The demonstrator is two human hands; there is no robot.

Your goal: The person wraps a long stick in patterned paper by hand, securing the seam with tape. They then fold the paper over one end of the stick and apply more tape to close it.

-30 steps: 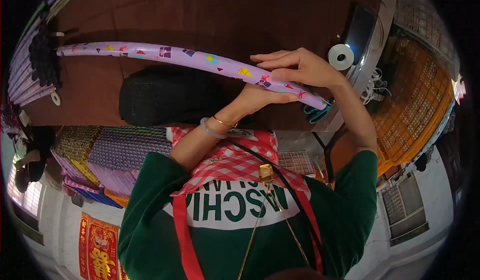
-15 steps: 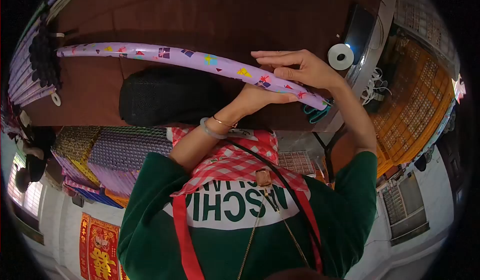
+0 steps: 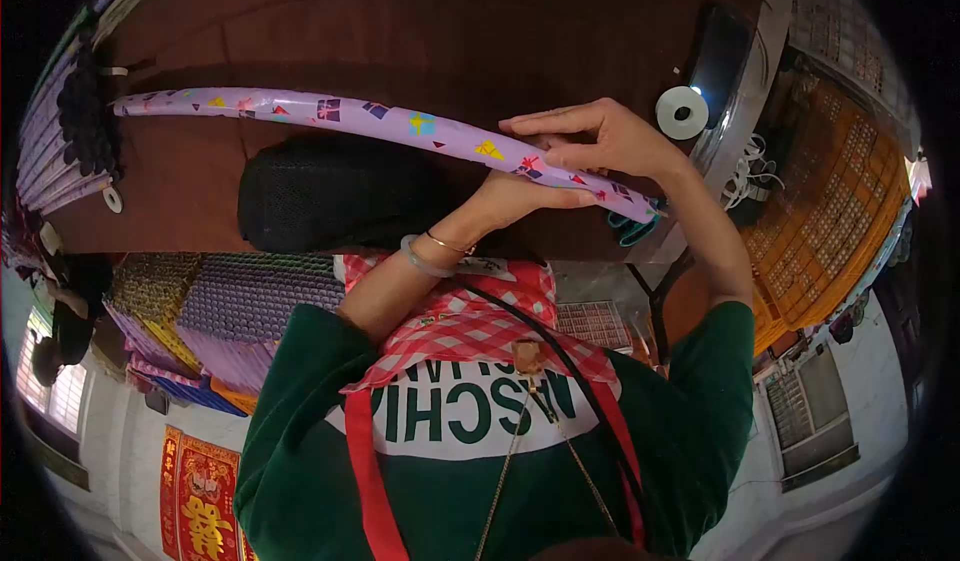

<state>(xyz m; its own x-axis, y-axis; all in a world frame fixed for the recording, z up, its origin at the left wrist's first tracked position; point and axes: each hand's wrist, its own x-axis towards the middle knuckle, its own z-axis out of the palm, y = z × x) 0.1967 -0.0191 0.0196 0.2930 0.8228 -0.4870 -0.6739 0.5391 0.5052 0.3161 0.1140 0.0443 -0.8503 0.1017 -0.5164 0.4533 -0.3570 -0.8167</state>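
A long, thin lilac roll (image 3: 350,116) with a colourful gift pattern slants across the brown table, its right end near the front edge. My left hand (image 3: 515,201) holds it from the near side, thumb along the roll and fingers hidden beneath. On its far side my right hand (image 3: 610,144) has its fingers stretched out to the left, with the thumb resting against the roll. A teal-handled tool (image 3: 630,229), partly covered, lies under the roll's right end.
A black cloth-like bundle (image 3: 330,193) lies left of my left hand. A white tape roll (image 3: 682,113) and a dark phone-like object (image 3: 722,56) are at the right. Black-tipped lilac rolls (image 3: 60,166) are stacked far left. White cables (image 3: 745,176) lie at the right edge.
The lilac roll has turned slightly about its length and shifted a little to the right, so its pattern sits differently. Both hands have barely moved.
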